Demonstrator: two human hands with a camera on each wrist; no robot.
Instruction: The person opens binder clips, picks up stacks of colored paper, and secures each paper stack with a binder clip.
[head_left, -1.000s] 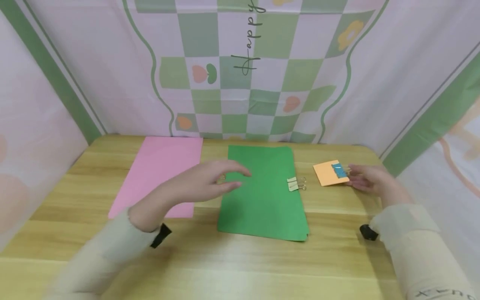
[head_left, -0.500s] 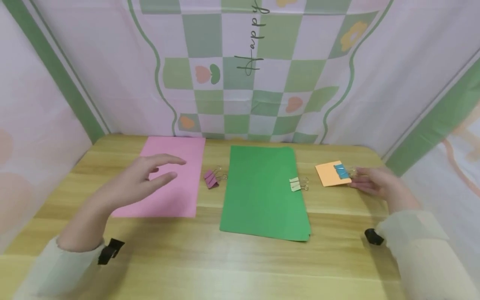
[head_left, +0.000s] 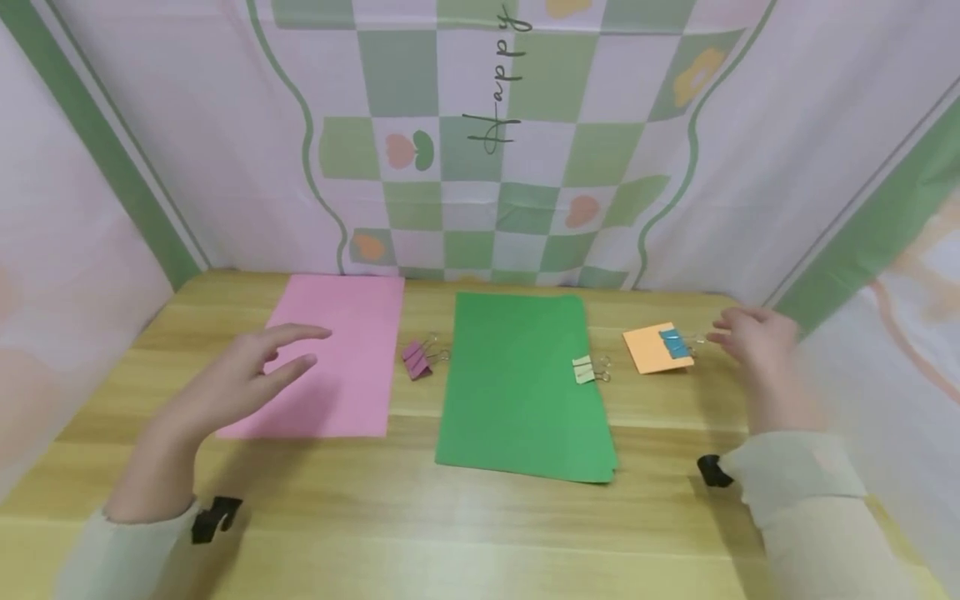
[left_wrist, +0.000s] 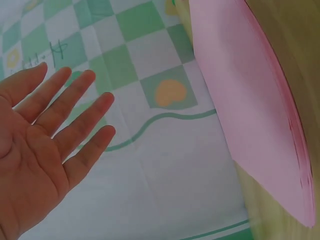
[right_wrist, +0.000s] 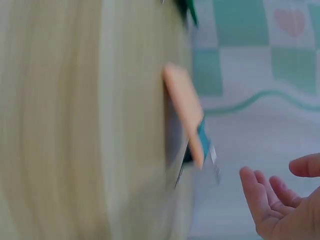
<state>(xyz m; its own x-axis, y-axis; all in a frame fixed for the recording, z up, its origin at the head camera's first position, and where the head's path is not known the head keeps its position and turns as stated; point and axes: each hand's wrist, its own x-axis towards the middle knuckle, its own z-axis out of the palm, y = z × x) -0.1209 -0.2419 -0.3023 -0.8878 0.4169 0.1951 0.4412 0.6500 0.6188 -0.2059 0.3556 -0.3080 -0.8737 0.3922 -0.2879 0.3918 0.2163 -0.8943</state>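
My left hand (head_left: 236, 379) hovers over the pink paper stack (head_left: 348, 392), holding nothing; its spread fingers show in the left wrist view. At the right, my right hand (head_left: 757, 342) is raised just beside the blue binder clip (head_left: 674, 343), with a gap between them in the right wrist view. That clip bites the right edge of a small orange pad of notes (head_left: 647, 348). In the middle lies a green paper stack (head_left: 521, 417), with a pale yellow-green binder clip (head_left: 583, 370) on its right edge. A purple binder clip (head_left: 416, 360) lies loose between the pink and green stacks.
Everything lies on a wooden table (head_left: 420, 533). A patterned cloth (head_left: 480, 200) with checks hangs right behind the table's far edge, and more cloth hangs on both sides.
My left hand has moved left from the purple clip, uncovering it, to above the pink paper. My right hand has let go of the blue clip's handles and lifted away.
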